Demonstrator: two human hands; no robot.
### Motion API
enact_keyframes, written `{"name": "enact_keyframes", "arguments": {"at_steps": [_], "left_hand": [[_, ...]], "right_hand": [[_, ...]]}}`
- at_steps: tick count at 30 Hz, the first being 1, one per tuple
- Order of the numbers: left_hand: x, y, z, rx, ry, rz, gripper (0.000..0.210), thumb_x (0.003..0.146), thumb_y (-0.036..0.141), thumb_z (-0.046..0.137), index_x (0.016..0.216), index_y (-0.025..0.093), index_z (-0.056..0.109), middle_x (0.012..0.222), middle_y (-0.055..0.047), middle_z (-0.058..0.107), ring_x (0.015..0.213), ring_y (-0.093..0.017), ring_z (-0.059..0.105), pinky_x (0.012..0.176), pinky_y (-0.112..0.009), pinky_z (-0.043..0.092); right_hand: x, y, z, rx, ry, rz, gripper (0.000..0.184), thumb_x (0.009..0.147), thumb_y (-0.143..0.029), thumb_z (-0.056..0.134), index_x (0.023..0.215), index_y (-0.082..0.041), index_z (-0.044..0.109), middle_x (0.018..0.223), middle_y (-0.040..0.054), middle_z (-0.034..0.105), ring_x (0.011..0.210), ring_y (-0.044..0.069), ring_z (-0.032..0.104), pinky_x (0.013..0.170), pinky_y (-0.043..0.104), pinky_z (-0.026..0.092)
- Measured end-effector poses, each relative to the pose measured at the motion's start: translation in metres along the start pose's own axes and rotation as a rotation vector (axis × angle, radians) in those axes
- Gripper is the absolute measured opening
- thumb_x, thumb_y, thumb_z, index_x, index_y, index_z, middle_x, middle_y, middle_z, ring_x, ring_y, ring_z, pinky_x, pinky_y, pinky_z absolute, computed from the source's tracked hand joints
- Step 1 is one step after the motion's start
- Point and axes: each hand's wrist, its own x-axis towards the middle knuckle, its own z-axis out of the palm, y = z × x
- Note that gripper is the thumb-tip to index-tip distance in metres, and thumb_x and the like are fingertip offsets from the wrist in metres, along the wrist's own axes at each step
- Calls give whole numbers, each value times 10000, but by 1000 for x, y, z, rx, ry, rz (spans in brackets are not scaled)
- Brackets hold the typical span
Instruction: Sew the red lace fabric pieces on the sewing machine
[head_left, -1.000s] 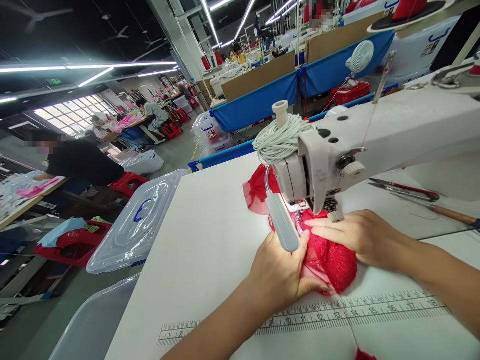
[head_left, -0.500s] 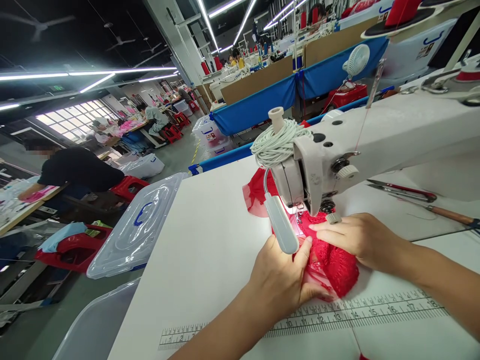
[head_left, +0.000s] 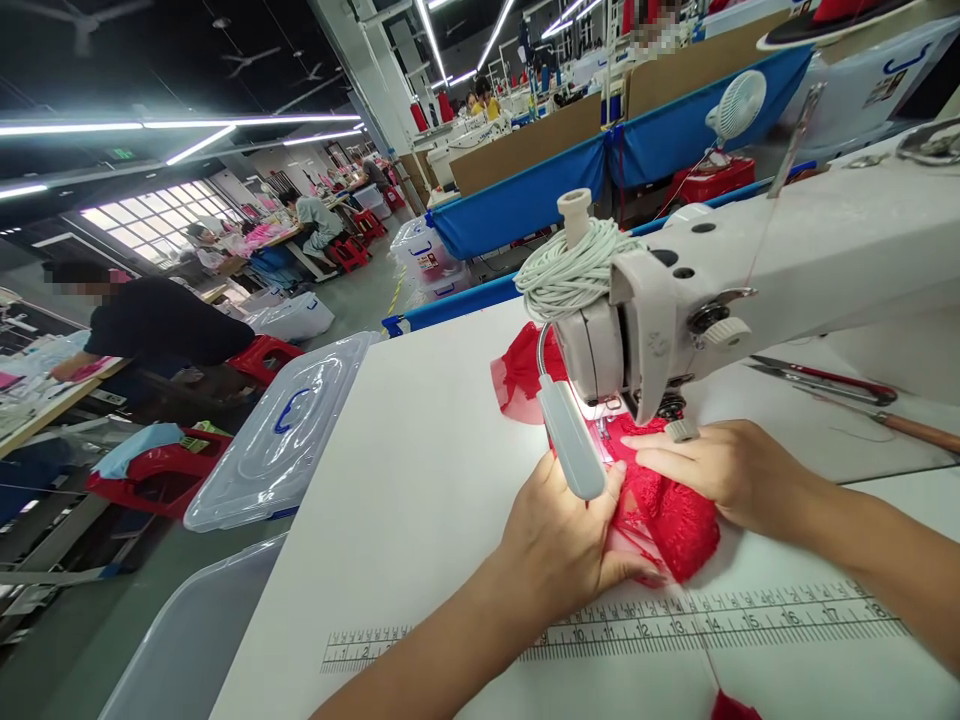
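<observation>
Hands [head_left: 555, 530] on red lace fabric [head_left: 686, 530]; fabric apparently under presser foot [head_left: 603, 430].

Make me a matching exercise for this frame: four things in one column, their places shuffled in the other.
1. Left hand
2. Pale green cord
3. White fan
4. Ruler scale

A. Coiled on the sewing machine
B. On the white tabletop
C. At the red fabric
D. Background, by blue cloth

Pairs: 1-C, 2-A, 3-D, 4-B
</observation>
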Motion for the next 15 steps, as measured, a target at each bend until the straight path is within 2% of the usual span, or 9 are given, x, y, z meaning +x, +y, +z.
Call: {"name": "enact_keyframes", "arguments": {"at_steps": [3, 6, 9, 11, 13, 15], "left_hand": [[2, -1, 0, -12, 2, -3, 902, 917, 767, 146, 1285, 84, 605, 1126, -219, 661, 998, -310, 646, 839, -458, 532], [5, -1, 0, -40, 31, 57, 930, 929, 731, 45, 1169, 60, 642, 1120, -218, 652, 976, -292, 652, 775, -402, 545], [6, -1, 1, -74, 10, 142, 852, 962, 684, 43, 946, 99, 661, 1084, -183, 646, 829, -224, 659, 608, -313, 524], [6, -1, 2, -84, -30, 143, 771, 985, 653, 78, 822, 131, 622, 960, -141, 640, 702, -184, 623, 500, -280, 469], [7, -1, 0, -107, -83, 81, 735, 992, 645, 97, 853, 134, 608, 849, -103, 608, 651, -175, 584, 481, -276, 462], [7, 0, -2, -140, -122, 18, 754, 984, 663, 111, 1050, 99, 607, 851, -100, 606, 677, -188, 585, 527, -295, 508]], "right_hand": [[-2, 2, 1, 24, -27, 40, 339, 821, -74, 428, 959, -254, 679, 807, 29, 728, 583, 169, 570, 503, 297, 376], [-2, 1, -1, 48, -44, 44, 337, 840, -90, 432, 1008, -256, 672, 827, 29, 720, 630, 175, 590, 536, 297, 399], [1, -1, -3, 44, -11, -11, 293, 907, -99, 393, 924, -227, 656, 776, 21, 680, 617, 157, 550, 528, 295, 367], [3, -2, -4, 19, 16, -36, 305, 941, -93, 365, 818, -213, 616, 704, 2, 624, 567, 140, 482, 500, 297, 314], [5, -4, -4, 0, 23, -43, 327, 961, -83, 347, 759, -207, 572, 677, -11, 580, 546, 131, 430, 487, 299, 272], [6, -5, -5, -3, 23, -47, 329, 975, -88, 342, 754, -203, 558, 691, -11, 572, 556, 127, 427, 490, 296, 261]]}}
